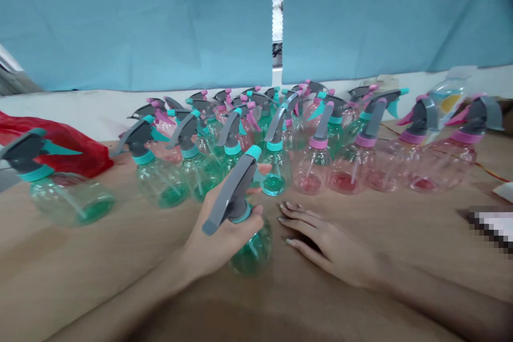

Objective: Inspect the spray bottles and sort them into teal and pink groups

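Observation:
My left hand (224, 238) is shut around a green-tinted plastic spray bottle (252, 252), with its grey trigger head and teal collar pointing up and to the left. That bottle stands at the front of the wooden table (100, 256). My right hand (324, 235) lies flat on the table next to it, holding nothing, with its fingers slightly apart. Behind both hands stand several spray bottles in crowded rows: green ones with teal collars (274, 171) to the left and middle, pink ones with pink collars (312, 168) to the right.
A red plastic bag (56, 144) lies at the far left of the table. A clear bottle with a yellow label (444, 101) stands at the back right. A thin wire (489, 165) runs along the right side. A blue sheet (136, 21) hangs behind a white ledge (72, 112).

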The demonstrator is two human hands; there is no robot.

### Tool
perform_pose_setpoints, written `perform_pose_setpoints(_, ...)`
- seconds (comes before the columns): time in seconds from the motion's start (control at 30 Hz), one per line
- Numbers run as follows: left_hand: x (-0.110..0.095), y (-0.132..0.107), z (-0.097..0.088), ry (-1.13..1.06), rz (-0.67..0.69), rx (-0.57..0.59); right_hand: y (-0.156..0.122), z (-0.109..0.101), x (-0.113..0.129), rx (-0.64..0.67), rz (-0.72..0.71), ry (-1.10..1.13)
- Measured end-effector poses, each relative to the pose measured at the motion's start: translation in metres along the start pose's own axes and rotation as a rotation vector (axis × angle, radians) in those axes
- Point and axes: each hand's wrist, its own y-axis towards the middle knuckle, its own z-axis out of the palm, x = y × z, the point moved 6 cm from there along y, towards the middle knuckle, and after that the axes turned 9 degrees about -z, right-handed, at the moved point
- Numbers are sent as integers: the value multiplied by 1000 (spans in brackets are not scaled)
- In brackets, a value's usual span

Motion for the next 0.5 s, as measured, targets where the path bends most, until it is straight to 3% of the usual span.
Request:
perform_pose_setpoints(0.3, 6, -3, 2, -24, 62, -96, 0, 1, 0, 16, 4, -6)
perform_pose_setpoints(0.5, 5, -3, 2, -62, 100, -49, 0, 1, -1, -5, -9, -2)
